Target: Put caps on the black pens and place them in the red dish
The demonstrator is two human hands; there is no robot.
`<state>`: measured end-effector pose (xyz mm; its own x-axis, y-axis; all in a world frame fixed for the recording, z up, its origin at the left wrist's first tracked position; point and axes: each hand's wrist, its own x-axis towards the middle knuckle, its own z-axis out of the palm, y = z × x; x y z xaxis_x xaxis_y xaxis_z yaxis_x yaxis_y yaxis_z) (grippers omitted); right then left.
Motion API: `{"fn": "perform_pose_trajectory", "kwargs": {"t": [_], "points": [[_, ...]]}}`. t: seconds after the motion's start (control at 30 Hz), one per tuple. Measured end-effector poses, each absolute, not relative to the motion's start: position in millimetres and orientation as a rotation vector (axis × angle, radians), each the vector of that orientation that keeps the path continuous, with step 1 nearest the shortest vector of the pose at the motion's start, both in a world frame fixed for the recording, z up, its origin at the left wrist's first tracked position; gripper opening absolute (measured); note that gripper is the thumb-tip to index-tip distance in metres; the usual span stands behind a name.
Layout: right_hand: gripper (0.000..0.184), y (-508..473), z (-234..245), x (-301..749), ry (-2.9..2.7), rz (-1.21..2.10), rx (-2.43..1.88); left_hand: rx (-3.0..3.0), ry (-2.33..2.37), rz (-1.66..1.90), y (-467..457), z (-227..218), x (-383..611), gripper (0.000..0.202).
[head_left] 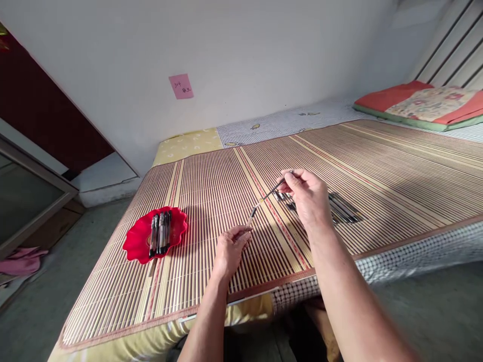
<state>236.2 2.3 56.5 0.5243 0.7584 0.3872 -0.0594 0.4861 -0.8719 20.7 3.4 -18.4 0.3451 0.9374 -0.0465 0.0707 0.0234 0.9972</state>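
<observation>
Red dish: five or so capped pens inside, on mat.
Right hand: pinching thin refill above mat.
Left hand: fingertips gripping pen barrel.
Loose pens: behind right hand.

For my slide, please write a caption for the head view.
Two hands, left hand and right hand, hold pen parts above a bamboo mat.

Thin pen refill, dark with a pale tip, slanting down-left from the right hand's fingertips. Short clear pen barrel, pinched at the left hand's fingertips, its open end just below the refill tip; whether they touch cannot be told.
</observation>
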Motion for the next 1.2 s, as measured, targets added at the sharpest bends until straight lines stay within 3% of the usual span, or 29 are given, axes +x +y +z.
{"fn": "perform_pose_trajectory", "kwargs": {"t": [0.27, 0.53, 0.8, 1.2], "points": [[0.019, -3.1, 60.3, 241.0, -1.074, 0.550, -1.050, 1.769, 1.157, 0.882, 3.8, -23.8, 19.9, 0.020], [0.024, 4.8, 51.3, 231.4, -1.325, 0.807, -1.010, 1.460, 1.007, 0.951, 1.3, -23.5, 24.5, 0.012], [0.033, 9.6, 38.9, 236.9, -1.416, 0.888, -1.132, 1.309, 0.927, 0.940, 1.0, -18.3, 24.5, 0.022], [0.027, 11.7, 34.6, 225.8, -1.433, 1.046, -1.035, 1.182, 0.794, 0.825, -2.4, -16.5, 24.7, 0.039]]}}
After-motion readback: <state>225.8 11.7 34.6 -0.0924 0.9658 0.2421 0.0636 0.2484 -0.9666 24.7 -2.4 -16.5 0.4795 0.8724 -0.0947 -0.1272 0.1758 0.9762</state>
